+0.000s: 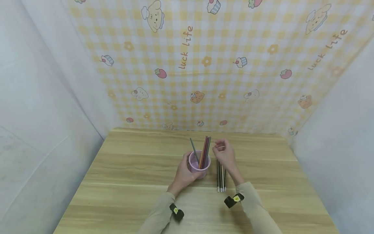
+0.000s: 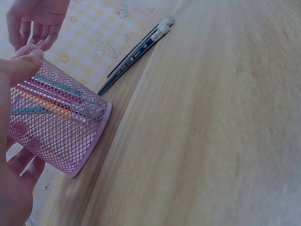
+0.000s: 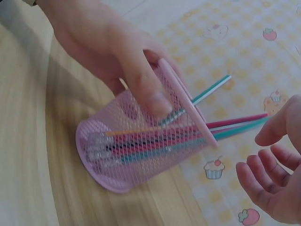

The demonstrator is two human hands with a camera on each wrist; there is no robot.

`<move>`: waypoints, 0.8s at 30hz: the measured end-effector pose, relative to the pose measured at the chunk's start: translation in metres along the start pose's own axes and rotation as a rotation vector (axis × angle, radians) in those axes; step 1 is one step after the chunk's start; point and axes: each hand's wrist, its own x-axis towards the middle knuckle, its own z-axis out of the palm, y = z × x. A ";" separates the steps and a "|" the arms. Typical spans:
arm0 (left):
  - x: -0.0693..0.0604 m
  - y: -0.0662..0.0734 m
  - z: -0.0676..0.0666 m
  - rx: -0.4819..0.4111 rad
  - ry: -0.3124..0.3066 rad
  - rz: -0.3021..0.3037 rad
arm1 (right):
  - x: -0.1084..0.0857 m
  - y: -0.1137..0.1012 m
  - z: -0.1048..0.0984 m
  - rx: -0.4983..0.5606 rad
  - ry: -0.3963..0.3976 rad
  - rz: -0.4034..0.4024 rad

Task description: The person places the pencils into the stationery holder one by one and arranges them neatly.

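Observation:
A pink mesh pencil cup [image 1: 195, 175] stands on the wooden table with several coloured pencils [image 1: 205, 150] in it. One teal pencil [image 1: 193, 145] leans apart from the bunch. My left hand [image 1: 183, 171] grips the cup's side, its thumb [image 3: 148, 94] on the near wall and the fingers round the far side. Just right of the rim is my right hand [image 1: 226, 154], fingers loosely bent, with nothing between them. In the right wrist view its fingertips are close to the pencil tips, apart from them. Beneath that hand, several dark pencils [image 1: 221, 180] lie side by side, erasers toward me.
The wooden table [image 1: 131, 172] meets a yellow checked cloth [image 1: 204, 81] behind. White sheets [image 1: 43, 113] hang at both sides. Each forearm wears a black wrist camera [image 1: 177, 213] over a light sleeve.

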 end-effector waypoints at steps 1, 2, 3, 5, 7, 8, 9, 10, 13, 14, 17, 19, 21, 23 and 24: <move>0.000 0.000 0.000 0.002 0.000 -0.003 | 0.001 0.002 -0.002 -0.013 -0.001 0.007; 0.000 0.000 0.000 0.003 0.000 -0.006 | 0.002 0.004 -0.003 -0.019 -0.002 0.017; 0.000 0.000 0.000 0.002 -0.001 -0.008 | 0.003 0.006 -0.005 -0.026 -0.002 0.029; 0.000 0.000 0.000 0.000 -0.001 -0.013 | 0.005 0.011 -0.010 -0.042 -0.009 0.052; 0.000 0.000 0.000 0.002 -0.001 -0.017 | 0.008 0.016 -0.014 -0.047 -0.010 0.075; 0.000 -0.001 0.000 0.005 -0.002 -0.018 | 0.008 0.019 -0.016 -0.046 -0.012 0.090; 0.000 -0.001 0.000 0.007 -0.002 -0.018 | 0.009 0.022 -0.017 -0.048 -0.012 0.102; 0.000 -0.001 0.000 0.009 -0.003 -0.013 | 0.010 0.026 -0.019 -0.048 -0.011 0.114; -0.001 -0.002 0.000 0.013 -0.004 -0.011 | 0.012 0.035 -0.022 -0.054 0.000 0.148; 0.000 -0.002 0.000 0.012 -0.005 -0.011 | 0.012 0.039 -0.023 -0.056 0.007 0.155; 0.000 -0.001 0.000 0.009 -0.005 -0.017 | 0.013 0.047 -0.025 -0.060 0.022 0.187; 0.000 -0.001 0.000 0.010 -0.005 -0.015 | 0.013 0.052 -0.025 -0.063 0.036 0.214; 0.000 -0.001 0.000 0.009 -0.006 -0.014 | 0.013 0.057 -0.026 -0.076 0.044 0.239; 0.000 -0.001 0.001 0.007 -0.008 -0.013 | 0.013 0.062 -0.026 -0.086 0.058 0.253; -0.001 -0.001 0.001 0.006 -0.009 -0.013 | 0.012 0.065 -0.026 -0.091 0.065 0.258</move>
